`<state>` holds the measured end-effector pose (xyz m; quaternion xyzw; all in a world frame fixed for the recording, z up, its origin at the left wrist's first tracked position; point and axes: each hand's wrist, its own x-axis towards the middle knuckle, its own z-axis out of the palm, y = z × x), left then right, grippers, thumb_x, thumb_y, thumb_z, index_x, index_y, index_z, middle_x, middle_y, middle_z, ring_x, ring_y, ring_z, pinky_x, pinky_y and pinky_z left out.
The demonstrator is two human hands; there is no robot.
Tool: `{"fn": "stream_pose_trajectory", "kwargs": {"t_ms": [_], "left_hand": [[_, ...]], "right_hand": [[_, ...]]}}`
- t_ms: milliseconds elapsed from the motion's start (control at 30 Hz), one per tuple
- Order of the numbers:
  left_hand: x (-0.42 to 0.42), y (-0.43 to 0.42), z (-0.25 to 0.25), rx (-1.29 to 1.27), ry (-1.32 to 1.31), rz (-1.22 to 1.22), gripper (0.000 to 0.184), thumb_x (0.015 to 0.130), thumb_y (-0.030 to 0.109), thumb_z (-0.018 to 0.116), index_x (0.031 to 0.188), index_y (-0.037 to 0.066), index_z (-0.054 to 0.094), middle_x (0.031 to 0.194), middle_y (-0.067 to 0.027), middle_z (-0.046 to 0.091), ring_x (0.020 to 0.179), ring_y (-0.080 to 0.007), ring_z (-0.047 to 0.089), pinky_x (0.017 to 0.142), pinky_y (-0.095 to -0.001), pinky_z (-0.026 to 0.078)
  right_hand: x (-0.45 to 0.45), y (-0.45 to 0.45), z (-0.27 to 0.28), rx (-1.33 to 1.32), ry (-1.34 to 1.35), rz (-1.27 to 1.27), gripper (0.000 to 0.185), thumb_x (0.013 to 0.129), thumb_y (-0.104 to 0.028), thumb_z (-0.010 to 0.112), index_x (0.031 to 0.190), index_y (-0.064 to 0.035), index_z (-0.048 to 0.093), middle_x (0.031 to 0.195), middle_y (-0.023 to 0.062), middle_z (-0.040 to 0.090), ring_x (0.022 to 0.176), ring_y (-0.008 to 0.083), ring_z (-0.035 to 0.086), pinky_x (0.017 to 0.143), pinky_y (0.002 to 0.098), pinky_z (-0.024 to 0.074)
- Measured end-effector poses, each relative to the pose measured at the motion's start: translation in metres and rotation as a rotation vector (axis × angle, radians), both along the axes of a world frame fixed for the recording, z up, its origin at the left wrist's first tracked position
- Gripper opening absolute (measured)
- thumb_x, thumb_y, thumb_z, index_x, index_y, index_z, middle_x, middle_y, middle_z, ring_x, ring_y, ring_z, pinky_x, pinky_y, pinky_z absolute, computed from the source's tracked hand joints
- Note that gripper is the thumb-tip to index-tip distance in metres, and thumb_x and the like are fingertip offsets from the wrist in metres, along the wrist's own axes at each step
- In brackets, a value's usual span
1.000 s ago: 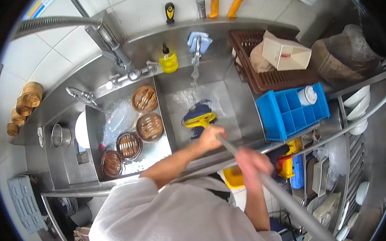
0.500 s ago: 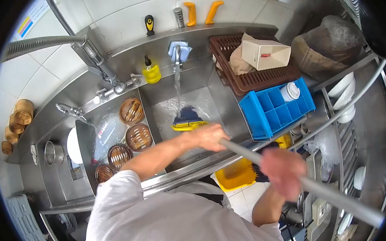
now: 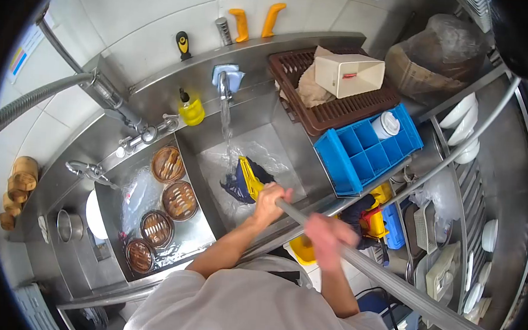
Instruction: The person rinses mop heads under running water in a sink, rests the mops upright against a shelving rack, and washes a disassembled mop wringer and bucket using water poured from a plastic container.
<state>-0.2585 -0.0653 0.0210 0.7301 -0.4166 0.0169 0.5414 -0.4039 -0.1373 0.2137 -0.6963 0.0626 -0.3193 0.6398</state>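
Note:
A mop with a yellow head (image 3: 249, 179) and dark blue strands lies in the middle sink basin (image 3: 284, 115), close to the water running from the tap (image 3: 224, 86). Its long grey pole slants down to the lower right. My left hand (image 3: 269, 205) is wrapped round the pole just above the mop head, over the sink's front edge. Farther along the pole is my right hand (image 3: 331, 235), smeared by motion but closed round it.
Round brown slatted steamer pieces (image 3: 180, 200) sit in the left basin with water. A brown rack (image 3: 338, 118) and a blue divided caddy (image 3: 344, 163) stand right of the sink. Yellow soap bottle (image 3: 190, 110) is by the tap. Shelves with dishes (image 3: 460, 124) line the right side.
The mop head has turned from lying crosswise to pointing more up and down, with its strands now on both sides. My right hand has come closer to my left.

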Motion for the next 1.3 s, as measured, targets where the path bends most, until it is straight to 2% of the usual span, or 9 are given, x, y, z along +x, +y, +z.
{"fn": "stream_pose_trajectory", "kwargs": {"t_ms": [100,233,367,400,567,833,1000,1067,1300], "left_hand": [[0.02,0.004,-0.067,0.106,0.134,-0.188,0.013,0.068,0.008,0.07,0.066,0.004,0.058,0.066,-0.0154,0.059,0.069,-0.0376,0.059,0.063,-0.0469,0.048],[0.025,0.004,0.092,0.245,0.06,-0.581,0.031,0.069,0.009,0.072,0.099,0.004,0.066,0.099,-0.0137,0.065,0.101,-0.0323,0.061,0.089,-0.0412,0.05],[0.1,0.054,0.1,0.438,0.331,-0.642,0.036,0.076,0.004,0.071,0.111,0.002,0.064,0.106,-0.0077,0.068,0.112,-0.0227,0.062,0.099,-0.0379,0.049],[0.139,0.073,0.064,0.465,0.787,-0.567,0.031,0.077,-0.002,0.066,0.108,0.0,0.064,0.107,-0.0074,0.068,0.103,-0.0196,0.065,0.091,-0.0354,0.053],[0.275,0.131,0.069,0.329,0.757,0.065,0.028,0.074,0.004,0.057,0.098,-0.003,0.069,0.079,-0.0105,0.071,0.065,-0.0203,0.066,0.064,-0.0315,0.054],[0.34,0.059,0.05,0.514,-0.108,0.111,0.05,0.078,0.001,0.053,0.127,0.004,0.06,0.114,-0.0226,0.066,0.103,-0.0361,0.065,0.089,-0.0412,0.051],[0.324,0.047,0.002,0.47,0.034,0.0,0.049,0.079,0.002,0.057,0.128,0.007,0.061,0.122,-0.0191,0.064,0.126,-0.0363,0.053,0.106,-0.0414,0.041],[0.308,0.058,-0.002,0.717,-0.678,-0.164,0.049,0.078,0.003,0.059,0.127,0.008,0.062,0.134,-0.0152,0.057,0.135,-0.0317,0.045,0.112,-0.0414,0.035],[0.261,0.107,-0.004,0.745,-0.619,-0.122,0.056,0.075,0.0,0.061,0.13,0.006,0.059,0.154,-0.015,0.036,0.138,-0.0334,0.041,0.113,-0.0436,0.036]], "right_hand": [[0.012,-0.022,-0.08,-0.067,0.197,0.024,0.033,0.095,-0.017,0.061,0.067,-0.0023,0.051,0.062,0.0023,0.048,0.058,0.0126,0.047,0.053,0.0285,0.0389],[0.0,-0.036,0.039,0.421,-0.48,0.224,0.031,0.095,-0.012,0.063,0.067,-0.0051,0.051,0.066,-0.0001,0.054,0.059,0.01,0.048,0.055,0.0294,0.0408],[0.01,-0.014,-0.07,0.089,-0.217,-0.212,0.038,0.1,-0.017,0.055,0.065,-0.0075,0.046,0.059,0.0018,0.053,0.055,0.0107,0.047,0.054,0.0298,0.0403],[0.016,-0.015,-0.078,0.22,-0.129,-0.296,0.035,0.1,-0.017,0.054,0.067,-0.0103,0.045,0.057,0.0004,0.045,0.052,0.0113,0.042,0.053,0.0314,0.038],[0.006,-0.045,-0.023,0.604,-0.42,-0.19,0.034,0.1,-0.016,0.055,0.071,-0.0123,0.04,0.054,0.0,0.037,0.053,0.0122,0.039,0.056,0.0342,0.0398],[0.001,-0.009,-0.008,0.54,-0.287,-0.423,0.042,0.104,-0.028,0.048,0.066,-0.0133,0.037,0.051,-0.0008,0.035,0.047,0.0129,0.036,0.052,0.0339,0.039],[-0.003,0.027,-0.092,0.52,0.005,-0.574,0.039,0.103,-0.029,0.051,0.071,-0.008,0.045,0.057,0.0019,0.043,0.056,0.0138,0.047,0.064,0.0359,0.048],[-0.005,0.015,-0.087,0.515,0.056,-0.565,0.041,0.103,-0.031,0.051,0.069,-0.0081,0.044,0.057,0.002,0.043,0.056,0.0142,0.047,0.067,0.0362,0.0494],[-0.018,-0.003,-0.053,0.62,-0.055,-0.565,0.043,0.103,-0.034,0.052,0.068,-0.0102,0.042,0.057,0.0004,0.041,0.055,0.0126,0.044,0.071,0.0357,0.0499]]}}
